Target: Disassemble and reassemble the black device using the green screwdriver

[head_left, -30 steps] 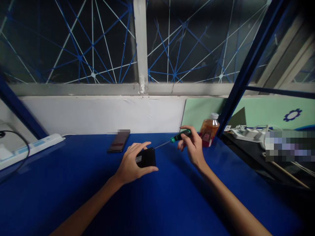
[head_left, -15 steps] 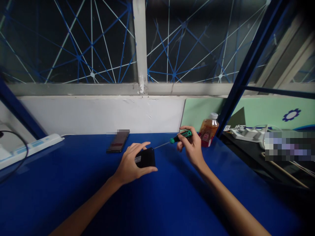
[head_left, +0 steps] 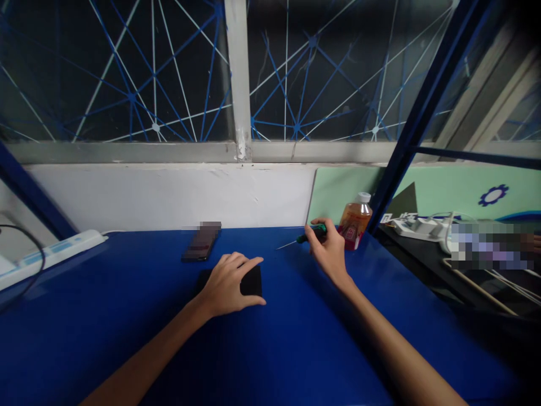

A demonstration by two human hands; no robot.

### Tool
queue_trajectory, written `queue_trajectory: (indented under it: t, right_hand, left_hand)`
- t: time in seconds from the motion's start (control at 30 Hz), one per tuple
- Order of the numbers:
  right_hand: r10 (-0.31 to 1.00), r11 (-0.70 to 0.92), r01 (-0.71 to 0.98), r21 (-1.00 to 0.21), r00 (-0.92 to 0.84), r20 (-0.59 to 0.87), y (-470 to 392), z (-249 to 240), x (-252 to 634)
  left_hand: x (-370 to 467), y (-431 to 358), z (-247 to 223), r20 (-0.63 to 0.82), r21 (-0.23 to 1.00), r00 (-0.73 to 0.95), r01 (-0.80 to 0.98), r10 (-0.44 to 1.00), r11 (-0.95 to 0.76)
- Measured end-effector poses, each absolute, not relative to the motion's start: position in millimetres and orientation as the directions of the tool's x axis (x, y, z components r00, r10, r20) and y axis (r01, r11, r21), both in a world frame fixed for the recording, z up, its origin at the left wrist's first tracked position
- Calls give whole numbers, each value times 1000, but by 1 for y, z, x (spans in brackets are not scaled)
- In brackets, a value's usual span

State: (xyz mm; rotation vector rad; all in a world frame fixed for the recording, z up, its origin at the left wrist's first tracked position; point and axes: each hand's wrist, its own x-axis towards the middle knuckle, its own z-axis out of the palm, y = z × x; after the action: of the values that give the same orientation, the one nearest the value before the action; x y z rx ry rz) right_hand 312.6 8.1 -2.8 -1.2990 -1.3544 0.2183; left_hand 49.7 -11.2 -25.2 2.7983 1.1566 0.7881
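Observation:
My left hand spans a black rectangular box-like device, its thumb along the near edge and its index finger near the far edge. The device lies low and nearly flat over the blue table; the palm covers much of it. To the right, my right hand is closed around the green and black handle of a screwdriver. The thin shaft points left and slightly down, with its tip apart from the device. Just behind the left hand lies a dark phone.
A bottle of reddish-orange drink with a white cap stands beside the right hand. White power strips lie at far left and on a dark surface at right. The blue table ends at a wall below windows.
The device has gone from tilted up, with its label showing, to lying lower and flatter under my left hand. The screwdriver tip has come away from its edge, the right hand drawing back slightly.

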Motion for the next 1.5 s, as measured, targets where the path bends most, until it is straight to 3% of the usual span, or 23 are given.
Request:
queue_trajectory:
  t: [0.6, 1.5]
  right_hand:
    - [746, 292, 646, -705, 309, 591, 18, -17, 319]
    - [759, 326, 645, -691, 257, 598, 12, -15, 310]
  left_hand:
    - [48, -10, -29, 415, 194, 619, 656, 666, -730]
    - [50, -13, -26, 423, 195, 630, 638, 651, -745]
